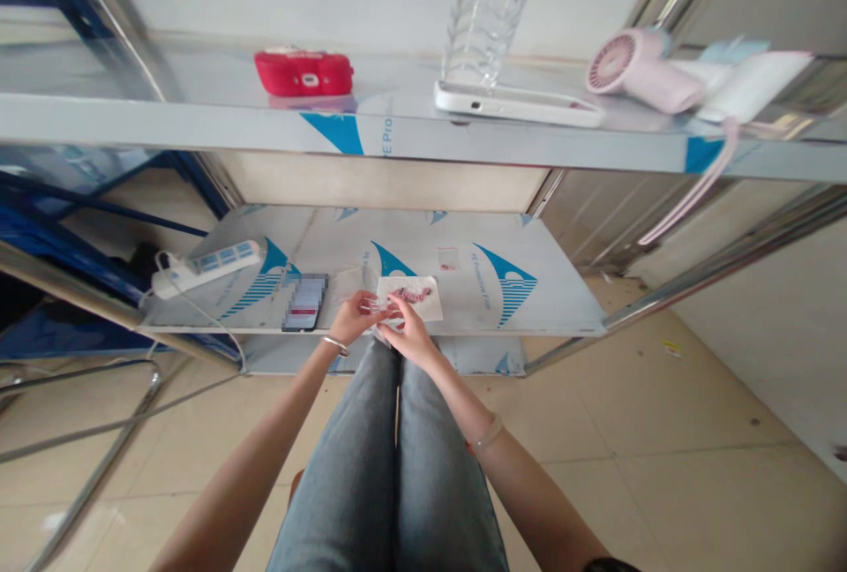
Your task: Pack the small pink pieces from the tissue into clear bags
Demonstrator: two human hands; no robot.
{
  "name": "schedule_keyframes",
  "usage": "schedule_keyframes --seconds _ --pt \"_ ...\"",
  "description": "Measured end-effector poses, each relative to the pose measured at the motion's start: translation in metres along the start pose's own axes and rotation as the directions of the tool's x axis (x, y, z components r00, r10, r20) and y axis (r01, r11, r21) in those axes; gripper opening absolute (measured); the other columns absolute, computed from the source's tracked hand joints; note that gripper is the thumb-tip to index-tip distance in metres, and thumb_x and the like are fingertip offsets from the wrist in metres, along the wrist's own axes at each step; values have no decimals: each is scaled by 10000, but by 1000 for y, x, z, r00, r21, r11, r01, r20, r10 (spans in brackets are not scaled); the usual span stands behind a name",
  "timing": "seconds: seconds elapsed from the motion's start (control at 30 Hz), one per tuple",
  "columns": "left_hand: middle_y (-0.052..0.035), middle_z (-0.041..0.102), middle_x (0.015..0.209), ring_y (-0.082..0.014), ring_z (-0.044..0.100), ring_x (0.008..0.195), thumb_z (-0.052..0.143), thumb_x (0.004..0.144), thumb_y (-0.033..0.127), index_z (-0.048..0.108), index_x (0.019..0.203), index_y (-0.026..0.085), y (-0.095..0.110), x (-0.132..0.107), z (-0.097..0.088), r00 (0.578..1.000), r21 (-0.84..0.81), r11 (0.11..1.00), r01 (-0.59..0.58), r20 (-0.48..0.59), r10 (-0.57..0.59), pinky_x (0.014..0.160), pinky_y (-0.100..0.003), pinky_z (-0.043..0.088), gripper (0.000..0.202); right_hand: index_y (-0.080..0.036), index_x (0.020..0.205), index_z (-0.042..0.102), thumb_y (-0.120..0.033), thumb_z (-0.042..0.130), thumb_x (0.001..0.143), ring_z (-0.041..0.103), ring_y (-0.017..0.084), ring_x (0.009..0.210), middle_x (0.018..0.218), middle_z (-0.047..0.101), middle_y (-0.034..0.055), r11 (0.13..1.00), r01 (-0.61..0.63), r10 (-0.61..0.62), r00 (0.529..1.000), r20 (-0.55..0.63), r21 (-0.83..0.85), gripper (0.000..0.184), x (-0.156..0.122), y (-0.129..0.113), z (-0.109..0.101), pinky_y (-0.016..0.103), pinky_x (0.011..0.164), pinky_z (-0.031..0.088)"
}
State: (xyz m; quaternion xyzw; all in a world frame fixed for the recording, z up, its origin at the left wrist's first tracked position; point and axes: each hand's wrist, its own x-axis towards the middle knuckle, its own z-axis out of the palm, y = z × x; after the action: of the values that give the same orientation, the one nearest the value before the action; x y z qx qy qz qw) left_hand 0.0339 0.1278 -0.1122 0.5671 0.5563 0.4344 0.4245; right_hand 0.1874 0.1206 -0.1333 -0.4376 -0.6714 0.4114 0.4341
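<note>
White paper (433,311) lies on the film-covered middle shelf (559,294), near the middle of its front edge. Over the paper's left side, the left hand (352,318) and right hand (408,335), fingers nearly closed, pinch clear plastic (382,300); reddish beads (415,295) show against the paper.

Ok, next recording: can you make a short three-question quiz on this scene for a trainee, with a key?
1. True or false: the red case sits on the upper shelf.
2. Multiple choice: which of these is nearest the left hand?
a) the pink fan
b) the dark phone
c) the clear bottle
3. Fill in the colour: just beyond the right hand, small reddish bead-like pieces lie on a ____ sheet.

Key: 1. True. 2. b. 3. White.
</note>
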Motion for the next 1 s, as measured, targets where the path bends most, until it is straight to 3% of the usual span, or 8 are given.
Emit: schedule_keyframes --seconds 0.13,0.23,0.5,0.73,1.0 --pt "-12 633 713 -127 606 591 772 560 465 547 891 148 19 -10 4 999 -26 998 -54 -8 54 527 -223 453 511 -189 976 639 -344 608 743 647 174 758 920 684 64 978 -76 92 993 -74 196 281 -4 -11 -2 290 668 531" --pt "-29 658 717 -136 633 609 715 638 493 553 910 142 31 -17 2 997 -126 990 -60 46 66 547 -228 477 472 -188 854 669 -445 623 737 663 190 737 839 702 55 927 -148 183 980 -72 344 286 -7 -26 -13 286 616 540" --pt "-48 689 729 -163 671 574 686 665 529 554 820 143 56 -37 2 991 -274 961 33 132 3 517 -235 505 437 -182 855 636 -524 689 671 661 173 620 844 701 42 853 -181 285 948 -145 490 392 -21 -58 -38 220 434 465" --pt "-37 677 723 -162 669 551 730 617 495 600 778 131 73 -47 3 998 -282 960 -2 66 22 467 -202 468 418 -163 807 633 -509 698 659 636 144 610 750 674 31 875 -141 263 942 -211 463 382 -28 -72 -46 206 471 473" --pt "-21 666 683 -163 665 528 757 574 486 602 772 130 82 -51 -1 998 -347 936 53 -2 -58 455 -193 438 436 -173 798 621 -476 721 634 614 138 591 758 659 25 858 -134 267 941 -208 496 359 -28 -87 -47 203 438 464"
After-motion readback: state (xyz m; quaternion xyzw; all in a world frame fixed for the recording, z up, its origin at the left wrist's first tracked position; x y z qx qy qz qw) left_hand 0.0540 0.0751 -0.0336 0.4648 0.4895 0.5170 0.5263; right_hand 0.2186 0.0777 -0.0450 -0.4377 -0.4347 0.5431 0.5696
